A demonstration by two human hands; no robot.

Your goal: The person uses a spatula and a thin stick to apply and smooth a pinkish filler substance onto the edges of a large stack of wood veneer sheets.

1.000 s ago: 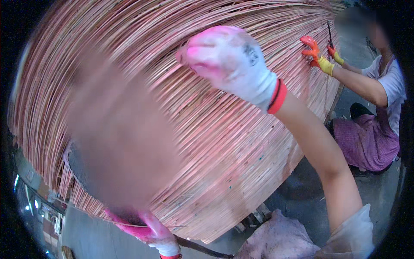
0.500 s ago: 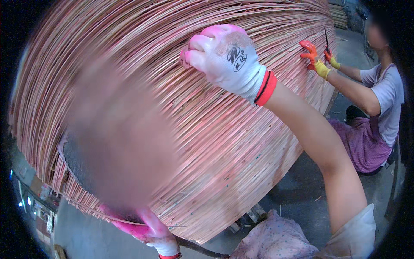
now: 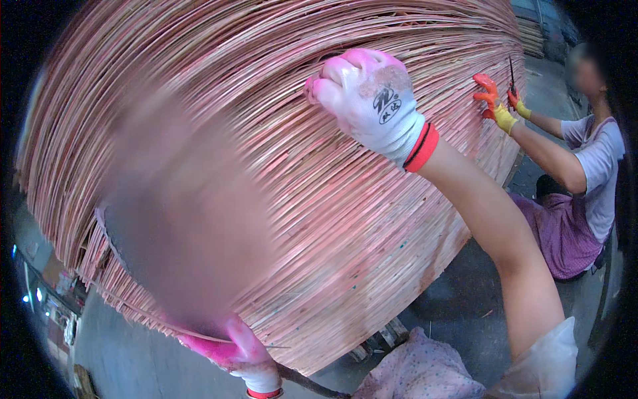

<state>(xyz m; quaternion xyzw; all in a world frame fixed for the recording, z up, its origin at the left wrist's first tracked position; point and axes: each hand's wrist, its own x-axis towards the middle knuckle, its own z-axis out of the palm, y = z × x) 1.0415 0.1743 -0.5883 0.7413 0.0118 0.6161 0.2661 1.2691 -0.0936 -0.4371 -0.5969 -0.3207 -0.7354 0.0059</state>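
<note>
A tall bulging stack of thin pink-tinged wood veneer sheets (image 3: 345, 219) fills the middle. My right hand (image 3: 372, 100), in a white glove with a pink coating, rests against the sheet edges in the upper middle. Its fingers are curled closed; what they hold, if anything, is hidden. At the lower left, my left hand (image 3: 242, 352) wears a matching glove, pink over the fingers and white at the wrist. It is closed on the lower edge of a thin sheet (image 3: 169, 324), thumb above and fingers below. A large blurred patch hides part of that hand and the stack behind.
A co-worker (image 3: 598, 159) sits at the far right, with orange-and-yellow gloved hands (image 3: 498, 106) by the stack and a thin dark tool (image 3: 512, 73) upright there. Wooden slats (image 3: 382, 339) show under the stack. Speckled cloth (image 3: 422, 369) lies at the bottom, over grey floor (image 3: 143, 352).
My right hand has moved a little to the right along the sheet edges, still curled. The whole view has shifted slightly. My left hand keeps its place at the lower edge.
</note>
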